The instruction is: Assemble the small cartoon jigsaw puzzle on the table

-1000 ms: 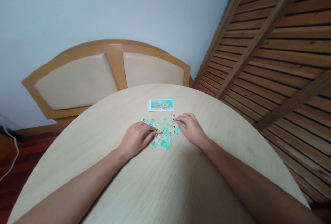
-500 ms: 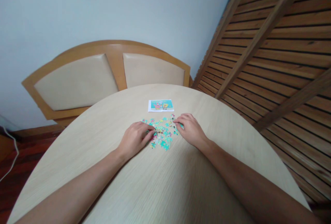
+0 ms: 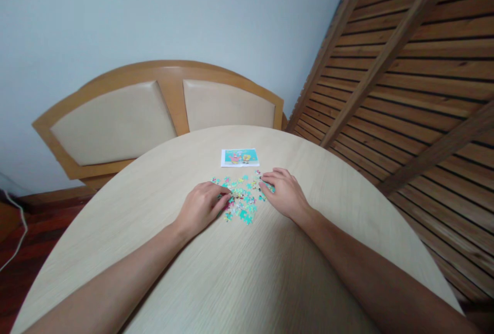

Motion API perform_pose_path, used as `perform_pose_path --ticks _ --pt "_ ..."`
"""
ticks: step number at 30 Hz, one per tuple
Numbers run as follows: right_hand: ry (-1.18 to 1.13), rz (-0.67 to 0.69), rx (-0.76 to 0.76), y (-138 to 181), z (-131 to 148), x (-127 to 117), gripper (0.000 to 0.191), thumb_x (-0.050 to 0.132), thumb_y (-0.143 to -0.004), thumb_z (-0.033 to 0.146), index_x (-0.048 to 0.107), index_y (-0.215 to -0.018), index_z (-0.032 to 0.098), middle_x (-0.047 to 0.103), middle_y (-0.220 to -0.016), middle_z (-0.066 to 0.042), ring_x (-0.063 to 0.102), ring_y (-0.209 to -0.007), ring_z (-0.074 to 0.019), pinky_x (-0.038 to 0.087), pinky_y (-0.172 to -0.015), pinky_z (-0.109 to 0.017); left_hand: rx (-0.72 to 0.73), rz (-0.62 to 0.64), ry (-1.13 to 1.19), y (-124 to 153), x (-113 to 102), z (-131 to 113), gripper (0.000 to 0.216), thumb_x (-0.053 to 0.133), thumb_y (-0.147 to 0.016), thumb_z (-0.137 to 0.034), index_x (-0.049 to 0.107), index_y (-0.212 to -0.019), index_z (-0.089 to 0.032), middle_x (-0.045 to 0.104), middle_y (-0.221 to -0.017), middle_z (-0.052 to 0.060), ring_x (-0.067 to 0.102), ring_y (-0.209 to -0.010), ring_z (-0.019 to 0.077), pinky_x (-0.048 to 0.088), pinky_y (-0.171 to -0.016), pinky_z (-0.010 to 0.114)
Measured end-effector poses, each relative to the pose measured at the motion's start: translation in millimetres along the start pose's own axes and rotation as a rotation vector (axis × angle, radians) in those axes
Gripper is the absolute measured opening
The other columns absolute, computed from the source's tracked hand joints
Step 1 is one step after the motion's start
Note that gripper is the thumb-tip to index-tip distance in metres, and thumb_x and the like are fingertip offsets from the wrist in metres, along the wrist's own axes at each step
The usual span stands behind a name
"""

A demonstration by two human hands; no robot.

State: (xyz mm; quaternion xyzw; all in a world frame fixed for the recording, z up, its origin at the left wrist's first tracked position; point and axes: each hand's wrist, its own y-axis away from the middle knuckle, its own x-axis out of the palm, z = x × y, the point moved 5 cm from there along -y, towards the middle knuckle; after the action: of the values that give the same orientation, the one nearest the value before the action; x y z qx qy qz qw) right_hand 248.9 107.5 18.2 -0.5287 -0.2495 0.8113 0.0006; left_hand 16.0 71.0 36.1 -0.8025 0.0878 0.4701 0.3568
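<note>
A scatter of small teal jigsaw pieces (image 3: 244, 198) lies on a round pale wooden table (image 3: 239, 272). My left hand (image 3: 201, 208) rests on the left side of the scatter, fingers curled over some pieces. My right hand (image 3: 284, 193) sits on the right side, its fingertips pinched on a teal piece at the edge of the pile. Just beyond the pieces lies a small cartoon reference picture (image 3: 240, 157) with a white border.
A wooden bench back with two beige padded panels (image 3: 162, 110) curves behind the table. A slatted wooden wall (image 3: 417, 76) rises on the right. A white cable (image 3: 17, 231) lies on the dark red floor at the left.
My right hand has drawn slightly in toward the pile and closed its fingertips on a piece. My left hand has barely moved.
</note>
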Motion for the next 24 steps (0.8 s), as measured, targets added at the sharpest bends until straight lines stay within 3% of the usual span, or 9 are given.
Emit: perform_pose_path --ticks 3,6,11,18,24 --pt "0.018 -0.013 0.049 -1.2 -1.5 -4.8 0.023 0.058 -0.096 0.031 0.08 -0.099 0.022 0.077 -0.114 -0.003 0.054 -0.123 -0.0316 0.046 -0.103 -0.048 -0.012 -0.001 0.003 0.2 -0.1 0.6 0.02 0.055 -0.102 -0.033 0.071 -0.101 -0.021 0.076 -0.096 0.005 0.07 -0.09 0.024 0.054 -0.085 0.04" --pt "0.034 -0.008 0.054 -1.3 -0.4 -6.8 0.024 0.057 -0.096 0.029 0.079 -0.105 0.023 0.077 -0.112 -0.004 0.055 -0.12 -0.0295 0.046 -0.102 -0.045 -0.022 0.006 0.007 0.2 0.4 1.6 0.02 0.055 -0.102 -0.033 0.071 -0.1 -0.021 0.076 -0.096 0.005 0.07 -0.09 0.0238 0.055 -0.084 0.04" --pt "0.073 0.035 0.024 0.3 3.7 -5.0 0.032 0.056 -0.097 0.033 0.073 -0.122 0.023 0.072 -0.125 -0.005 0.054 -0.123 -0.028 0.045 -0.104 -0.044 -0.021 0.009 0.007 -0.6 0.8 2.0 0.019 0.056 -0.101 -0.032 0.071 -0.1 -0.021 0.076 -0.096 0.005 0.07 -0.09 0.0241 0.055 -0.083 0.04" --pt "0.143 0.031 0.122 1.8 -0.5 -6.3 0.035 0.053 -0.099 0.041 0.074 -0.12 0.021 0.067 -0.133 -0.009 0.051 -0.127 -0.031 0.045 -0.102 -0.046 -0.03 0.015 0.002 0.0 -0.2 1.3 0.019 0.056 -0.101 -0.033 0.071 -0.1 -0.022 0.076 -0.097 0.005 0.07 -0.091 0.0236 0.055 -0.084 0.038" --pt "0.043 0.037 0.026 0.1 -2.5 -0.3 0.032 0.056 -0.098 0.036 0.073 -0.12 0.021 0.07 -0.124 -0.01 0.057 -0.118 -0.0291 0.046 -0.1 -0.043 -0.049 0.0 0.031 0.1 -0.7 1.8 0.022 0.054 -0.101 -0.035 0.072 -0.099 -0.022 0.076 -0.095 0.006 0.07 -0.09 0.0235 0.055 -0.084 0.039"
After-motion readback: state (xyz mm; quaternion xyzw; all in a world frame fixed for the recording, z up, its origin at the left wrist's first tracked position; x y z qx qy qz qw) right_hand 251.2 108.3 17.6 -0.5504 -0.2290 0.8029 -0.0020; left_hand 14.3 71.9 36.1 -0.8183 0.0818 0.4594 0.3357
